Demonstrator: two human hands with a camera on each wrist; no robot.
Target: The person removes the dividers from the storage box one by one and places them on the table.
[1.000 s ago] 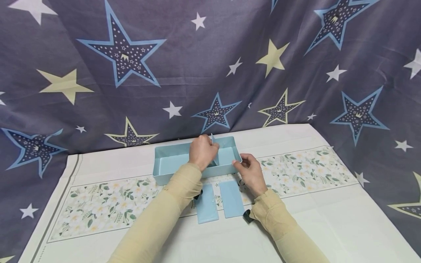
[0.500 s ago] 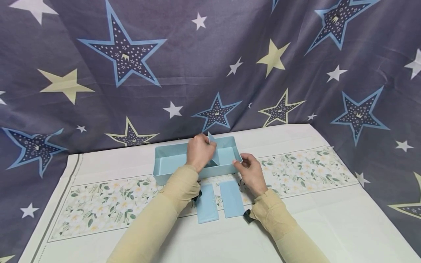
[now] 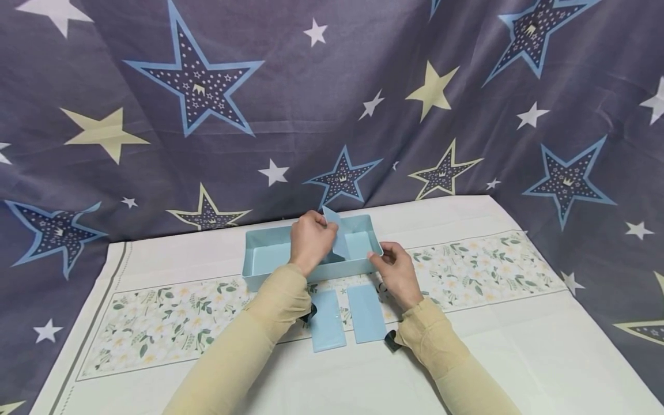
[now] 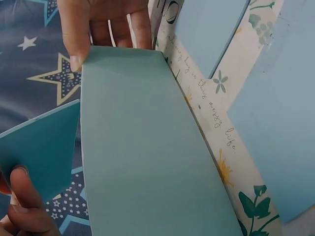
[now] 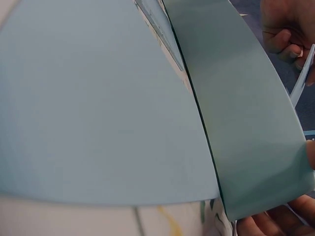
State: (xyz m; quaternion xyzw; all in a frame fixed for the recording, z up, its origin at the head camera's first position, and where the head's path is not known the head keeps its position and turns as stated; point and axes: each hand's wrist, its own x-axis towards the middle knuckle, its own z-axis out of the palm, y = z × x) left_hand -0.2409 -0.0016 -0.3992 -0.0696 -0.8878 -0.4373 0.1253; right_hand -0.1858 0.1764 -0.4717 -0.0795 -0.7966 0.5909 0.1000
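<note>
A long light-blue open-topped box (image 3: 358, 267) stands on the table in the head view. My left hand (image 3: 311, 241) is above it, pinching a thin blue divider panel (image 3: 339, 235) between thumb and fingers. The panel tilts, with its upper corner above the box's rim and its lower end inside the box. In the left wrist view, the thumb lies against the panel's (image 4: 44, 150) face. My right hand (image 3: 398, 276) grips the box's near right corner, its thumb over the rim. Two flat blue panels, a left one (image 3: 328, 323) and a right one (image 3: 366, 314), lie side by side before the box.
A white tablecloth (image 3: 358, 380) with a floral band (image 3: 155, 323) covers the table. Behind it hangs a dark curtain (image 3: 290, 109) printed with stars, close to the box's far side.
My left hand has shifted slightly left and tilted the divider panel further, its top corner swinging left and a little up. The right hand and box stay put.
</note>
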